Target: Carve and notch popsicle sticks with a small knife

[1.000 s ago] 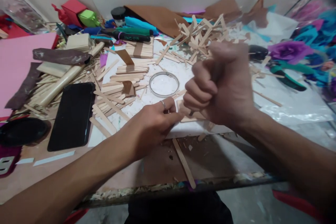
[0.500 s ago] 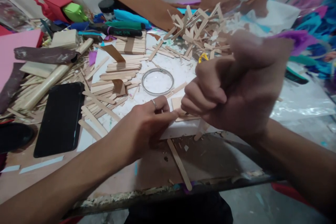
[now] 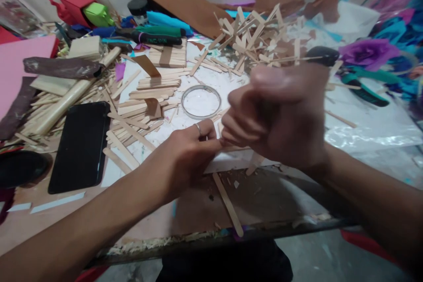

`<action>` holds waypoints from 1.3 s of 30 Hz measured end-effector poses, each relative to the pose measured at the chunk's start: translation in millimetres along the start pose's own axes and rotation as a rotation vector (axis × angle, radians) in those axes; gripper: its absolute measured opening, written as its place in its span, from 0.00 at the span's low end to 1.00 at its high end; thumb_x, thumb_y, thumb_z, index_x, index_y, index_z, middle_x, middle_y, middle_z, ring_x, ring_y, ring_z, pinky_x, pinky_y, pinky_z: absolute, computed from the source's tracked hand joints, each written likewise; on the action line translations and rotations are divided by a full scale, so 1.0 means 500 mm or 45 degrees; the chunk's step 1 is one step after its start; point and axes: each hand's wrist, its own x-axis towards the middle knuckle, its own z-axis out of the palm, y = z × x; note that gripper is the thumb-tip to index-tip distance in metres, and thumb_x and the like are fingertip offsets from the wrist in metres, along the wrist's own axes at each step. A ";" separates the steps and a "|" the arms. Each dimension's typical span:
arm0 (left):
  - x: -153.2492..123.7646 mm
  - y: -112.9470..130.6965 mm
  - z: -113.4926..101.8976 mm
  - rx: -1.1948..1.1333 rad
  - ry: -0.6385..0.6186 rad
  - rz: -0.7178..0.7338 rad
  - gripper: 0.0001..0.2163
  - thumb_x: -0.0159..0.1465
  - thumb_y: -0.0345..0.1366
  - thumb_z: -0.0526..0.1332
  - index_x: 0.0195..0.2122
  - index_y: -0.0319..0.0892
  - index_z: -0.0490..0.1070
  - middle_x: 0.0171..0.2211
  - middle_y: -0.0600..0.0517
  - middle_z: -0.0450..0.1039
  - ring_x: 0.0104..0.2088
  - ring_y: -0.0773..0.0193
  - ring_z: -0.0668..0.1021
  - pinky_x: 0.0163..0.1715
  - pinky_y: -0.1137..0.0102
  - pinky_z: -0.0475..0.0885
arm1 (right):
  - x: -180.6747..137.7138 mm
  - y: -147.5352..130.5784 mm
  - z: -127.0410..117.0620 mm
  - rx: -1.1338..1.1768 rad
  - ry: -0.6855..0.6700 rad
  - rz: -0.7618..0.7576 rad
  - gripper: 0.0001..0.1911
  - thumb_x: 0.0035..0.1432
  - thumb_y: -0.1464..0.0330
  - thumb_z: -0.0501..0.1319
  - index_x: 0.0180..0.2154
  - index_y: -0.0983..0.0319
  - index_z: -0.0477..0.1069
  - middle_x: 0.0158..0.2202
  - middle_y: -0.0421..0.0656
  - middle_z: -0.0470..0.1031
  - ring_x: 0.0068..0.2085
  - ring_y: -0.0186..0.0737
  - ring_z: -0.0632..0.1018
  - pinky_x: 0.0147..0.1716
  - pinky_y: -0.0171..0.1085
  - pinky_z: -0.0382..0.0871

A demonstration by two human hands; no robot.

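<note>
Flat wooden sticks beneath curled fingers

Left hand, clenched right hand amid wooden sticks

Unreadable blurred lettering on green-black tool

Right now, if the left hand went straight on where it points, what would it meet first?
Probably the right hand; its curled fist sits just ahead of the left hand.
</note>
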 end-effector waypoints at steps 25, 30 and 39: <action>-0.014 0.006 0.000 0.122 -0.069 0.066 0.11 0.74 0.33 0.55 0.48 0.45 0.78 0.36 0.52 0.68 0.30 0.68 0.69 0.30 0.72 0.65 | 0.022 0.019 0.009 -0.013 0.529 -0.249 0.38 0.56 0.38 0.65 0.17 0.59 0.52 0.13 0.32 0.48 0.13 0.27 0.51 0.10 0.33 0.40; -0.012 0.010 0.001 0.071 -0.085 -0.004 0.11 0.75 0.34 0.54 0.48 0.43 0.77 0.36 0.53 0.67 0.30 0.70 0.69 0.30 0.73 0.64 | 0.024 0.032 0.013 -0.046 0.539 -0.365 0.37 0.56 0.40 0.67 0.17 0.58 0.53 0.13 0.32 0.49 0.14 0.28 0.51 0.10 0.34 0.39; -0.011 0.000 0.006 0.118 -0.026 0.138 0.08 0.72 0.30 0.55 0.41 0.41 0.74 0.36 0.53 0.67 0.28 0.70 0.67 0.28 0.72 0.63 | 0.051 0.034 0.031 0.046 0.768 -0.224 0.38 0.56 0.38 0.65 0.19 0.57 0.49 0.15 0.31 0.44 0.16 0.27 0.45 0.12 0.35 0.37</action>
